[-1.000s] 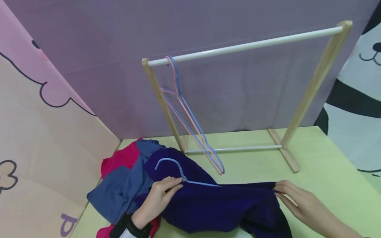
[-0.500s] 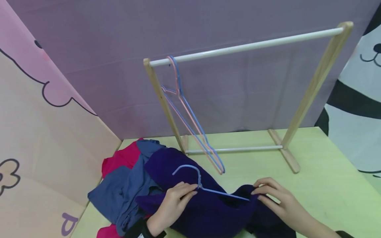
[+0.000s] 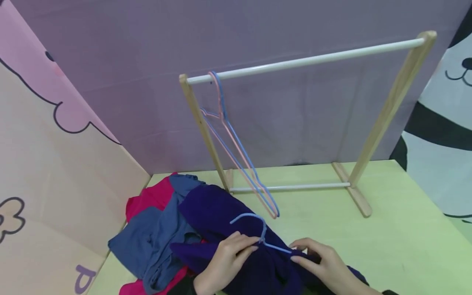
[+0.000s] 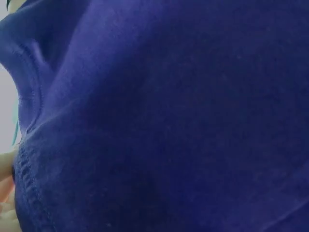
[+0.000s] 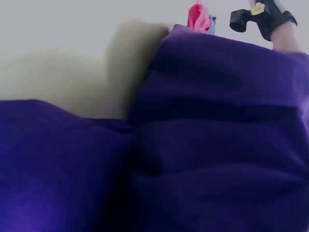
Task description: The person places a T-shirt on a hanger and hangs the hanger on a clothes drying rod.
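Observation:
In the head view, my left hand (image 3: 230, 260) pinches a light blue clothes hanger (image 3: 254, 214) at the base of its hook. A dark purple shirt (image 3: 212, 209) lies around the hanger, and part of the hanger's arm is hidden in the cloth. On the right, my right hand (image 3: 328, 264) pinches the shirt's edge close to the hanger's visible arm, thumb and fingers on the fabric. Purple shirt fabric (image 4: 169, 116) with a stitched edge fills most of the left wrist view. Shirt folds (image 5: 217, 145) cover much of the right wrist view.
A rack with a white top bar (image 3: 306, 61) and wooden posts stands at the back. One pink and one blue hanger (image 3: 239, 149) hang at its left end. Blue-grey clothing (image 3: 147, 233) and red clothing (image 3: 153, 196) lie heaped at left on the pale yellow-green table (image 3: 402, 229).
My left hand has carried the hanger right and towards me. My right hand has moved left along the shirt, so both hands are closer together and the cloth is bunched.

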`<state>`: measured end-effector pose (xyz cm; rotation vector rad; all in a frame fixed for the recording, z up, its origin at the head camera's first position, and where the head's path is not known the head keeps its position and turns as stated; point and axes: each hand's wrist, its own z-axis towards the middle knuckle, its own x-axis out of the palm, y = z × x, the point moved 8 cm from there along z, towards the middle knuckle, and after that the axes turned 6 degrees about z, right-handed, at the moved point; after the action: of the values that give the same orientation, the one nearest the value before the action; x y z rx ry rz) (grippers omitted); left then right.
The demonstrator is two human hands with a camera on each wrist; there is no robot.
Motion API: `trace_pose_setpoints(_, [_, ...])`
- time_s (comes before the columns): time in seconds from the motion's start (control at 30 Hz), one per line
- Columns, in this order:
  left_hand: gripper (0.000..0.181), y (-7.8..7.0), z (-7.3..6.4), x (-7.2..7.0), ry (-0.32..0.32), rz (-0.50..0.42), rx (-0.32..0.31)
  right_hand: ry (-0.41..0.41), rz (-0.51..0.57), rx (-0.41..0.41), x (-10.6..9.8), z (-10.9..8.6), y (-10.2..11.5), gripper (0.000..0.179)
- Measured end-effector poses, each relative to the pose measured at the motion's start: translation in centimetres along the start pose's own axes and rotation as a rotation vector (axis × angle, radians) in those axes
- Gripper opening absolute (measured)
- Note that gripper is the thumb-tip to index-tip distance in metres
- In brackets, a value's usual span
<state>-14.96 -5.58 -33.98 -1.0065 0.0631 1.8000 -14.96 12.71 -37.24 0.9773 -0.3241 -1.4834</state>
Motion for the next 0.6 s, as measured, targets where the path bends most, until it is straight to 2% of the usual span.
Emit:
trace_pose_setpoints(0.1, [0.019,-0.3,0.0,0.1,0.003,-0.031,-0.007,0.016,-0.095,0.116,-0.5,-0.5,-0.8,0.029])
trace_pose_setpoints(0.23, [0.019,-0.2,-0.2,0.0,0.033,-0.087,-0.071,0.088,-0.174,0.197,-2.2,-1.2,-1.4,0.023])
trace_pose_setpoints(0.33, [0.018,0.0,-0.3,-0.2,0.039,-0.102,-0.103,0.186,-0.121,0.199,-3.6,-1.7,-1.7,0.022])
trace_pose_setpoints(0.43, [0.018,0.0,-0.3,-0.4,0.021,-0.098,-0.095,0.267,-0.043,0.161,-5.1,-2.2,-1.8,0.025])
trace_pose_setpoints(0.6, [0.02,-0.5,-0.2,-0.4,0.032,-0.127,-0.038,0.299,-0.022,0.134,-8.3,-2.8,-1.7,0.037])
